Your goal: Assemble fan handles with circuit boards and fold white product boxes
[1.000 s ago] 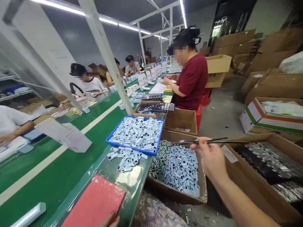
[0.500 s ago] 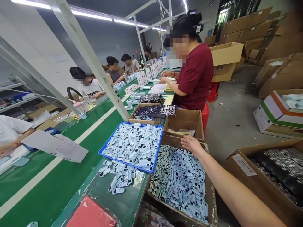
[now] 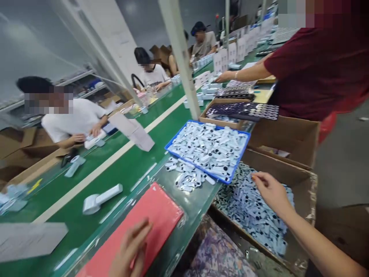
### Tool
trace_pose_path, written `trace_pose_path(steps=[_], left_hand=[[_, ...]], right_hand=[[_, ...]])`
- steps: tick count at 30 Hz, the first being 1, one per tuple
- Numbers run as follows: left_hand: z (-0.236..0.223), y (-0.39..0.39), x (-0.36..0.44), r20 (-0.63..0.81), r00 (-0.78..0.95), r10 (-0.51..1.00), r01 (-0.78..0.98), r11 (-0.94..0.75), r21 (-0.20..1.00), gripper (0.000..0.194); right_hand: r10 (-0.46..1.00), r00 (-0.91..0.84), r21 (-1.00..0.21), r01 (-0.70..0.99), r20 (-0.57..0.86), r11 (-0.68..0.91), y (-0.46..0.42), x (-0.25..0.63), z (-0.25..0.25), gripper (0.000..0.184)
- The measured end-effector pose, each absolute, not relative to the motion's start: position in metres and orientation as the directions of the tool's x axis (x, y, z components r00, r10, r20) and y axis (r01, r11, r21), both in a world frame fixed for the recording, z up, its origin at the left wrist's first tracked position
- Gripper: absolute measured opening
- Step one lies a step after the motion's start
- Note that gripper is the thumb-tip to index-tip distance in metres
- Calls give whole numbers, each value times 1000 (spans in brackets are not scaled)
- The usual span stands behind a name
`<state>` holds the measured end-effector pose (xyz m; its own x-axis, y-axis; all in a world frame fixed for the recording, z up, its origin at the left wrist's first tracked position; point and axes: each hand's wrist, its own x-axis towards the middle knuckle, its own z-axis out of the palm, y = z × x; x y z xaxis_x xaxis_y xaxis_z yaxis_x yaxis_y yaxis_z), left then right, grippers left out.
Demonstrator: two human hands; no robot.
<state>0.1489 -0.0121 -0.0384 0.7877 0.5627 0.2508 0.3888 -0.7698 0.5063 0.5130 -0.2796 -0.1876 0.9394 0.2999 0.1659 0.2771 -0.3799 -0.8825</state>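
My right hand (image 3: 269,189) reaches into a cardboard box (image 3: 302,181) full of small white plastic parts (image 3: 253,215), fingers curled down onto the pile; whether they hold a part I cannot make out. My left hand (image 3: 130,251) rests at the bottom edge on a red pad (image 3: 155,215), fingers spread flat. A blue tray (image 3: 208,149) heaped with the same white parts sits on the bench just left of the box. Loose white parts (image 3: 187,177) lie on the bench below the tray.
A green conveyor belt (image 3: 115,169) runs along the left, carrying a white handheld device (image 3: 100,198). A person in a dark red shirt (image 3: 317,69) works close on the right. Other people sit across the belt. An open cardboard box (image 3: 288,134) and dark trays (image 3: 245,110) stand behind.
The view has swung left and down. My right hand let go of the thin black rod and moved into the parts box. My left hand came up onto the red pad.
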Motion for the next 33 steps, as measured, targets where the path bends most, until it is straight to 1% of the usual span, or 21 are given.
trace_pose_path(steps=[2, 3, 4, 5, 6, 7, 9, 11, 12, 14, 16, 20, 22, 23, 25, 29, 31, 33], left_hand=[[-17, 25, 143, 328, 797, 507, 415, -854, 313, 36], [-8, 47, 140, 358, 783, 509, 459, -861, 218, 38], [-1, 69, 139, 374, 775, 510, 501, -856, 129, 40], [2, 93, 139, 371, 767, 524, 544, -837, 57, 44], [3, 115, 140, 359, 755, 548, 589, -808, -4, 49], [2, 136, 142, 335, 751, 569, 619, -783, -59, 53], [-5, 169, 149, 244, 751, 614, 655, -741, -150, 58], [-14, 188, 156, 98, 758, 645, 650, -735, -193, 54], [-18, 192, 157, 35, 760, 649, 643, -742, -191, 50], [-25, 191, 156, -21, 759, 650, 639, -752, -163, 44], [-30, 184, 150, 16, 751, 660, 656, -743, -132, 42], [-34, 181, 136, 147, 724, 674, 689, -717, -108, 54], [-34, 192, 134, 155, 699, 698, 714, -694, -97, 57], [-34, 199, 135, 138, 687, 713, 726, -682, -86, 56], [-33, 209, 138, 104, 657, 746, 753, -655, -61, 51], [-30, 210, 146, 155, 571, 806, 819, -572, -43, 56], [-26, 205, 147, 177, 550, 816, 833, -550, -57, 58], [-23, 203, 147, 153, 550, 821, 835, -546, -72, 58]], right_hand=[[246, 924, -848, 369, 292, -381, -264, 488, -156, 30], [249, 889, -803, 456, 385, -384, -256, 474, -140, 27], [310, 826, -744, 561, 471, -363, -246, 461, -124, 24], [411, 743, -670, 662, 528, -337, -236, 448, -111, 23], [518, 657, -583, 744, 548, -326, -225, 437, -100, 23], [616, 579, -494, 805, 534, -329, -214, 429, -92, 24], [744, 486, -279, 874, 459, -398, -193, 419, -85, 29], [798, 447, -81, 887, 404, -455, -176, 420, -85, 38], [819, 424, -9, 890, 386, -456, -170, 423, -85, 43], [852, 377, 73, 900, 363, -429, -162, 430, -84, 47], [873, 337, 106, 912, 353, -396, -159, 436, -81, 41], [880, 301, 108, 926, 369, -362, -159, 434, -71, 28], [874, 299, 86, 931, 384, -356, -160, 421, -67, 27], [874, 296, 66, 936, 385, -346, -160, 412, -66, 28], [892, 271, -12, 958, 362, -287, -161, 390, -64, 30], [946, 160, -226, 969, 281, -97, -162, 347, -69, 39], [950, 150, -307, 950, 273, -62, -161, 335, -72, 39], [948, 200, -420, 904, 249, -80, -157, 330, -74, 36]])
